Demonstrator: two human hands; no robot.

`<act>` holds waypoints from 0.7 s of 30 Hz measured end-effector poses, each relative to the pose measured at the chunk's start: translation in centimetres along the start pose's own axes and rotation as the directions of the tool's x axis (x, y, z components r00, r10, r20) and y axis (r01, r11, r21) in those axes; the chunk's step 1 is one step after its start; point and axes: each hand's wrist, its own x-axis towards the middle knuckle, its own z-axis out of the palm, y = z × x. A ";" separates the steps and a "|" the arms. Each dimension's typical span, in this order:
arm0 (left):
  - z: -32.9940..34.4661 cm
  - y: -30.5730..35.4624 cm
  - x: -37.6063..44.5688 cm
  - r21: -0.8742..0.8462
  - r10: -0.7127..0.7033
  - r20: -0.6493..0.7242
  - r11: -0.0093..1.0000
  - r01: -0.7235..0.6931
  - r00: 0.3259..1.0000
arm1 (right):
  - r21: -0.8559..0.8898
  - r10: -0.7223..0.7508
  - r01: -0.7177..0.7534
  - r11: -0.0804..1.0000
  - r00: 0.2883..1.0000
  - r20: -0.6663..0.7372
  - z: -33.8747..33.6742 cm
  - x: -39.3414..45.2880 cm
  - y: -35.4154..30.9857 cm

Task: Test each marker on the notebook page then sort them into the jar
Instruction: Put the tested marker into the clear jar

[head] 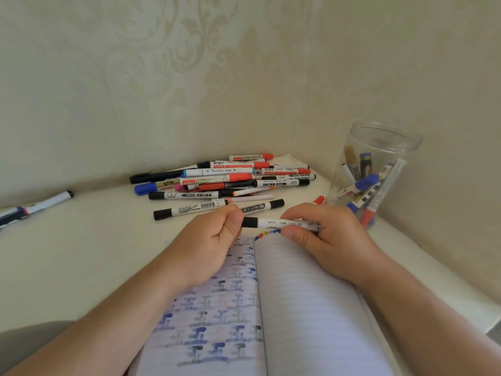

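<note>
White desk (67, 253) in wallpapered corner | marker (273, 223) lies left-right above notebook (311, 308) top edge | left hand (214, 237) pinches black cap end, right hand (322, 234) grips barrel | jar (379, 169) just right, nearer right hand

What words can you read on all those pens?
"Touch Han": on the white, blue-ended marker in the pile.
"W": on the black-capped marker at the pile's front.
Barcode, digits too small: on the loose marker.
Print on the held marker and the jar's markers: too blurred.
</note>
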 end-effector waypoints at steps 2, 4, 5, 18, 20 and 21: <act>0.0 -0.2 0.1 -0.047 -0.016 0.046 0.999 0.018 0.999 | 0.023 0.002 -0.002 1.000 1.000 -0.004 0.0 0.1 0.1; -0.2 -0.3 0.2 -0.064 -0.025 0.089 0.997 0.030 0.996 | 0.035 0.003 -0.003 0.999 1.000 0.005 0.0 0.3 0.1; -0.3 -0.3 0.2 -0.057 -0.026 0.108 0.998 0.032 0.994 | 0.032 -0.005 0.005 0.999 1.000 0.004 0.0 0.3 0.2; -0.4 0.7 0.4 -0.130 -0.067 0.056 0.989 0.073 0.996 | -0.018 -0.126 0.125 0.992 0.976 -0.175 1.2 0.5 -0.3; -0.3 0.7 0.4 -0.073 -0.071 0.008 0.995 0.071 0.997 | -0.059 -0.143 0.133 0.989 0.965 -0.222 0.8 0.3 -0.2; -0.3 0.7 0.3 -0.060 -0.069 0.003 0.996 0.069 0.998 | -0.064 -0.137 0.126 0.990 0.964 -0.228 0.6 0.2 -0.1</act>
